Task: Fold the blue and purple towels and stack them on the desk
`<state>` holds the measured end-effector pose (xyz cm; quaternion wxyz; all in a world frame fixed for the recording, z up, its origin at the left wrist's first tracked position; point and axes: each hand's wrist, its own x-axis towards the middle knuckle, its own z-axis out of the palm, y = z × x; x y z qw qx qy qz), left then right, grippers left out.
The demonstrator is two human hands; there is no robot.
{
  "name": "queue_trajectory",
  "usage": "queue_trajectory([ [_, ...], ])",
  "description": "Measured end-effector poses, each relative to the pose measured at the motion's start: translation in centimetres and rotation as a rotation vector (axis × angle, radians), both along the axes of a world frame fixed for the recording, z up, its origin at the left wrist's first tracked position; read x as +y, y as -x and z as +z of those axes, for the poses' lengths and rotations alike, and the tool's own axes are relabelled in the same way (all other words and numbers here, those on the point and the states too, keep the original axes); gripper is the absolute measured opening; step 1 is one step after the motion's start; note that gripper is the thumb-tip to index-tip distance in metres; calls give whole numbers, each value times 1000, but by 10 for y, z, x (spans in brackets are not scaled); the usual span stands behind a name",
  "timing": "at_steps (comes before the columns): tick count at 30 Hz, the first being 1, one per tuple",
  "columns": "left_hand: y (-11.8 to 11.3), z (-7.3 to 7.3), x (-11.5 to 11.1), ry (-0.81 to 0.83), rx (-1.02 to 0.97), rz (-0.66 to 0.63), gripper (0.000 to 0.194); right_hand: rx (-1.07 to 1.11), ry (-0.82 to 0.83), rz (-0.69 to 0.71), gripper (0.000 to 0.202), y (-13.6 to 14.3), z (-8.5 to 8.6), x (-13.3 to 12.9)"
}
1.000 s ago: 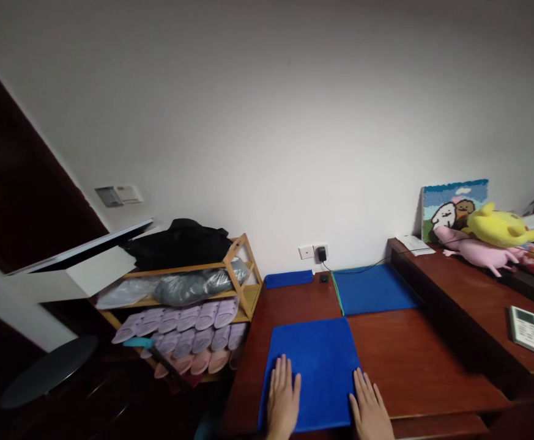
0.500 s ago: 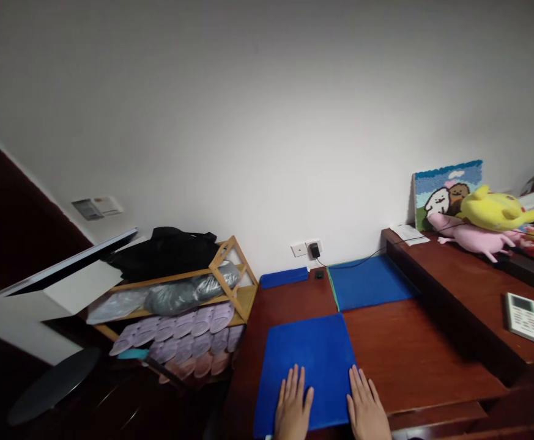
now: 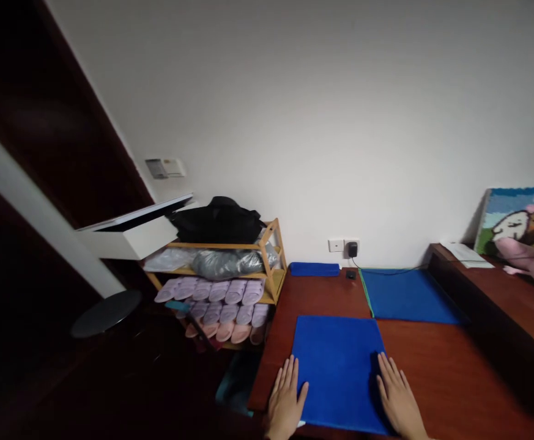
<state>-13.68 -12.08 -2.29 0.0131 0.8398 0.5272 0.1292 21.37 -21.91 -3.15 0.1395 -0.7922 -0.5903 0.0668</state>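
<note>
A blue cloth point(image 3: 340, 370) lies flat on the reddish-brown wooden table point(image 3: 413, 342), with a small white tag at its near left corner. My left hand point(image 3: 287, 397) rests along the cloth's left edge, fingers stretched forward and thumb out over the blue. At the right edge is my right hand point(image 3: 399, 394), fingers also stretched out and a dark shadow beneath its thumb side. Neither hand grips anything.
Behind lie a rolled blue cloth point(image 3: 315, 269) and a green-edged blue cloth point(image 3: 408, 294). A black plug point(image 3: 352, 249) sits in the wall socket, its cable running right. To the left stands a wooden rack point(image 3: 273, 263) with slippers; a raised ledge point(image 3: 519, 287) borders the right.
The view has turned left, so the scene sits farther right. My left hand has moved from on the cloth out to its left edge. My right hand stays by the right edge.
</note>
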Motion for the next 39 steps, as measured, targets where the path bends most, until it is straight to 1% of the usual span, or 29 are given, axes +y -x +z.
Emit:
queue_trajectory([
  [4, 15, 4, -2, 10, 2, 18, 69, -41, 70, 21, 68, -12, 24, 69],
  [7, 32, 5, -3, 34, 3, 28, 67, -54, 160, 11, 67, -10, 28, 108],
  [10, 43, 8, -1, 79, 6, 19, 65, -71, 170, 9, 68, -2, 20, 124],
  [12, 40, 14, 3, 86, 3, 16, 64, -76, 128, -3, 69, 3, 14, 125],
  [13, 33, 19, 6, 80, -2, 11, 63, -75, 110, -8, 69, 4, 11, 125],
  [14, 21, 25, 10, 72, -9, -4, 63, -69, 99, -9, 69, 5, 10, 125],
  [16, -17, 37, 20, 62, -26, -80, 62, -56, 93, -8, 69, 6, 11, 124],
  [18, -69, 47, 31, 63, -47, -197, 60, -55, 93, -7, 69, 5, 13, 125],
  [20, -126, 53, 43, 80, -74, -282, 59, -66, 90, -7, 68, 5, 13, 126],
  [22, -177, 53, 54, 113, -96, -309, 58, -86, 83, 8, 67, 4, 10, 127],
  [23, -197, 50, 59, 128, -101, -307, 58, -94, 76, 21, 66, 3, 7, 127],
  [24, -212, 47, 63, 136, -101, -301, 57, -98, 66, 36, 65, 3, 4, 128],
  [25, -223, 43, 68, 136, -95, -302, 57, -99, 57, 48, 64, 2, 2, 129],
  [26, -228, 39, 72, 128, -87, -309, 56, -93, 51, 49, 64, 2, -1, 129],
  [28, -225, 31, 81, 105, -70, -327, 55, -66, 39, 27, 65, 2, -4, 132],
  [30, -206, 27, 91, 87, -65, -296, 55, -34, 26, -15, 66, 3, -3, 134],
  [32, -175, 26, 104, 83, -54, -186, 58, -17, 19, -43, 68, 5, -2, 135],
  [35, -122, 28, 123, 74, -21, 1, 62, -39, 31, -48, 69, 5, 0, 137],
  [37, -94, 29, 135, 61, -7, 66, 62, -77, 51, -45, 70, 4, 1, 139],
  [39, -77, 29, 143, 54, 1, 78, 60, -117, 80, -40, 70, 2, 3, 142],
])
